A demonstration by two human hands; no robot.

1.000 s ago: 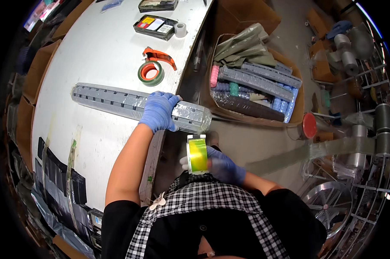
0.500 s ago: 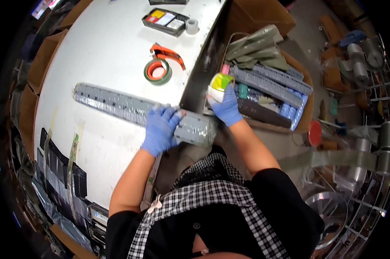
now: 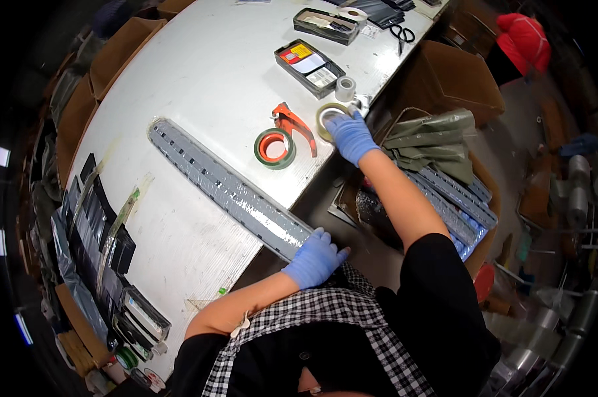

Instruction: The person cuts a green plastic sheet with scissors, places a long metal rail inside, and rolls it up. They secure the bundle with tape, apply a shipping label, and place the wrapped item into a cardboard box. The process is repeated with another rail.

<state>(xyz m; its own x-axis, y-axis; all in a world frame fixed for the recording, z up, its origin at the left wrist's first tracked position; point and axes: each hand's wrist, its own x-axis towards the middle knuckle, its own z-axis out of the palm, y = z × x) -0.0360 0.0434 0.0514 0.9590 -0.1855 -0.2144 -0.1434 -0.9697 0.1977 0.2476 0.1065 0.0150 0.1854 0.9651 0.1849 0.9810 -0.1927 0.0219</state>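
Note:
A long grey package wrapped in clear plastic film (image 3: pixel 226 188) lies slantwise across the white table, its near end sticking out past the edge toward my apron. My left hand (image 3: pixel 314 260), in a blue glove, grips that near end with the fingers over the top; the thumb side is partly hidden. My right hand (image 3: pixel 353 139), gloved the same way, has its fingers closed on a roll of tape (image 3: pixel 324 123) with a pale core, at the table's right edge. Left of it are an orange tape cutter (image 3: pixel 297 129) and a green tape roll with an orange core (image 3: pixel 274 148).
Two open black trays (image 3: pixel 310 68) stand farther back beside a small grey tape roll (image 3: pixel 344 88) and scissors (image 3: pixel 401 36). Right of the table, a cardboard box (image 3: pixel 485 198) holds several wrapped grey packages. Flat black packages (image 3: pixel 87 231) lie at the table's left. Someone in red (image 3: pixel 525 43) is at the far right.
My right hand has carried the tape roll from above the cardboard box to the table's right edge. My left hand has slid to the package's near end, and the package has turned.

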